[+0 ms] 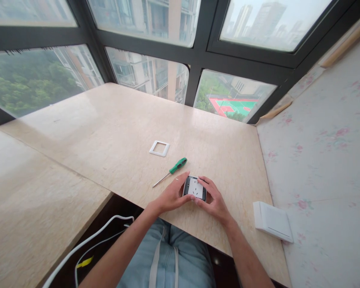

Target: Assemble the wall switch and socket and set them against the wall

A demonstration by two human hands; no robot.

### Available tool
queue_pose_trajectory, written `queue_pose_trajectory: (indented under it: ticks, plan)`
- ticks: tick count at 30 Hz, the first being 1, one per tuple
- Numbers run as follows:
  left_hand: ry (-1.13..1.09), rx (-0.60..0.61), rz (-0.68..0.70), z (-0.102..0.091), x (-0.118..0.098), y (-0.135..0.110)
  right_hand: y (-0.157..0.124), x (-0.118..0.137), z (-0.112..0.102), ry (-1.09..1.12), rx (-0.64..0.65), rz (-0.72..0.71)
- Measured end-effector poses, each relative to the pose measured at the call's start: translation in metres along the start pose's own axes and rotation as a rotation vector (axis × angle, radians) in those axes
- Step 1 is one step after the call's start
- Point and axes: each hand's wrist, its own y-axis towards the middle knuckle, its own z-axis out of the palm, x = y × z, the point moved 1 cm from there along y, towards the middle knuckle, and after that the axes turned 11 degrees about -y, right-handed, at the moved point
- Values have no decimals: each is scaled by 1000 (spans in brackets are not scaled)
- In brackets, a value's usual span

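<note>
I hold a wall socket module (194, 188), white face in a dark frame, between both hands above the near edge of the marble tabletop (114, 132). My left hand (174, 195) grips its left side, fingers curled round it. My right hand (213, 199) grips its right side. Just beyond my left hand lies a screwdriver (171, 171) with a green handle, tip pointing towards the near left. Farther back rests a white square cover frame (159, 148), flat on the tabletop.
A white wall switch (273, 222) is mounted on the floral wallpaper (324, 152) at the right. Large dark-framed windows (195, 60) close off the far side. White cables (90, 240) run under the table at lower left, beside my jeans.
</note>
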Motion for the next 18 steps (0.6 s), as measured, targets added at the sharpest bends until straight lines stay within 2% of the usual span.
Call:
queue_pose_trajectory:
  ticks: [7,18]
  plan:
    - [-22,83,30,-10,3,6,0,0,-2,-23,-7,-3]
    - [-100,6,50,-8,8,5,-4,-1,-3,-51,16,23]
